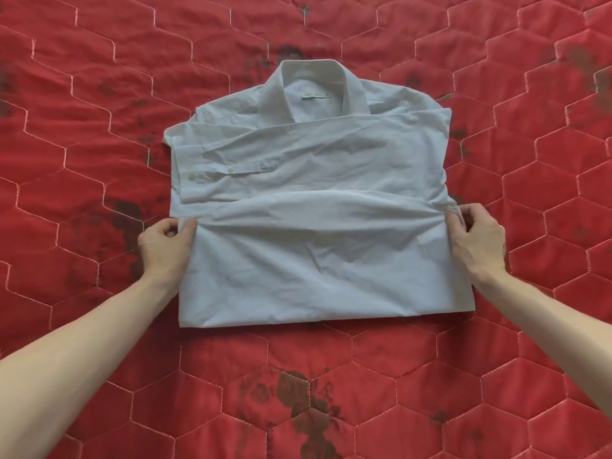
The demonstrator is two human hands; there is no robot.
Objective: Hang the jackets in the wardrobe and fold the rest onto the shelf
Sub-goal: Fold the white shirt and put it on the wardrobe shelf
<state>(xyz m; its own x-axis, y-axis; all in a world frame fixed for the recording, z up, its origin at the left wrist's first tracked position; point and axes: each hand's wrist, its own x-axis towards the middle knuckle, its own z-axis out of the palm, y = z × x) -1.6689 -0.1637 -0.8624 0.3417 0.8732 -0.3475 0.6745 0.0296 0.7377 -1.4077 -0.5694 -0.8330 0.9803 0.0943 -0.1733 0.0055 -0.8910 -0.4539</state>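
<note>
Head cam, looking down on bed. Red quilt [82,134] w/ hexagon stitching and dark floral print covers the whole view.

L to R:

- Left hand [164,248]: at shirt's left edge, about mid-height. Grip clamped on fabric; thumb lies on top of the cloth, other fingers curled, tips partly hidden. Bare forearm comes in from lower-left corner.
- Shirt [311,180]: pale white/light-blue button-up, lies flat on quilt, centre of frame, collar [311,72] pointing away from the person. Sides already folded inward. One sleeve lies across the chest, cuff [198,175] at left w/ two small buttons visible. Bottom part is doubled upward; its folded-over edge runs between the two hands and sags a little in the middle. Near fold rests on quilt.
- Neck label [314,95]: small strip inside collar, pale print, too small and blurred to read. No brand legible anywhere.
- Right hand [475,241]: at shirt's right edge, level w/ left. Grip clamped on fabric, fingers curled round the edge. Bare forearm comes in from lower-right.
</note>
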